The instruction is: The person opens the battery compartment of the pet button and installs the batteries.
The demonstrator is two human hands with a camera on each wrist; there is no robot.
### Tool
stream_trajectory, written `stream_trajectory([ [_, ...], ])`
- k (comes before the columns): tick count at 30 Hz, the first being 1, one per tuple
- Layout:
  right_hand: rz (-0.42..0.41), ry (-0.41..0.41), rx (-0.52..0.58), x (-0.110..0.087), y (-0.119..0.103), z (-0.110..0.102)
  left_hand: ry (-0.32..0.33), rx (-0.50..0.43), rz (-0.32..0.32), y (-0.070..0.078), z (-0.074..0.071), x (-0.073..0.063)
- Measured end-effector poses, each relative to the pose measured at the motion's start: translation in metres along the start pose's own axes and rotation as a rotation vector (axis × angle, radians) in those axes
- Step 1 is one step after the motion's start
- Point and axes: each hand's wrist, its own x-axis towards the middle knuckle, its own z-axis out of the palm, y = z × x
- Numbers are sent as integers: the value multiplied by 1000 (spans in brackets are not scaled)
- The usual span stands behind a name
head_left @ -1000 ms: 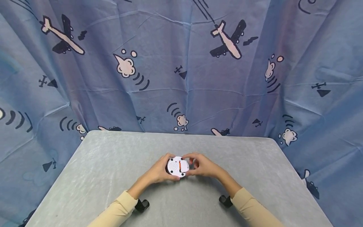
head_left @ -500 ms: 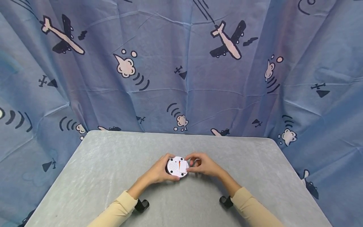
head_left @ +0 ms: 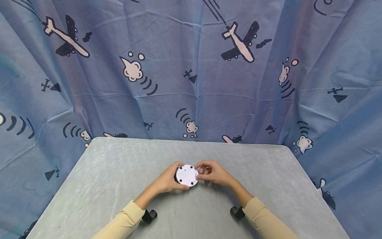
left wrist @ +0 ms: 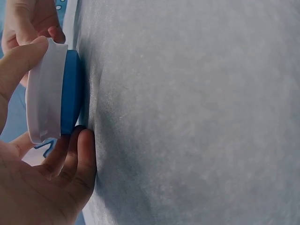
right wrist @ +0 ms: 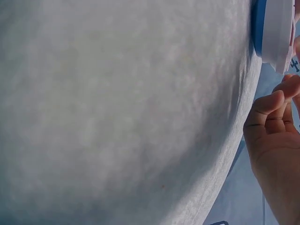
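A round white device with a blue face (left wrist: 71,93) is held just above the table, its white underside (head_left: 182,175) turned up. Speaker holes, small dark feet and a rectangular battery cover (head_left: 192,175) show on that underside. My left hand (head_left: 170,178) grips the device from the left, thumb on the near rim and fingers round the far side. At the right rim, my right hand (head_left: 215,173) pinches the battery cover between thumb and index finger, its other fingers curled. The cover looks level with the underside. In the right wrist view, the curled fingers (right wrist: 276,110) partly leave the frame.
A grey-white table (head_left: 131,159) lies under both hands. Behind it hangs a blue curtain (head_left: 167,83) printed with planes and clouds. Black wrist mounts (head_left: 149,216) sit beside the sleeves.
The battery cover has slid left over its opening, and the orange-red gap beside it is gone. My right fingers shifted slightly along the cover; my left hand stayed still.
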Motion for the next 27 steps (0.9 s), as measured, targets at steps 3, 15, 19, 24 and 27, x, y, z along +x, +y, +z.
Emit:
stream_trajectory([
  [3,18,8,2,0,1,-1,-1,8,2,-1,0,0],
  [15,97,-56,69,6,4,-2,-11,-7,-16,-1,0,1],
  [19,148,-75,105,8,4,-2,-14,-17,-19,-1,0,1],
  [24,179,-96,180,10,8,-3,-12,-20,-24,-1,0,1],
  [27,165,-107,214,11,9,-2,-8,-18,-15,-1,0,1],
])
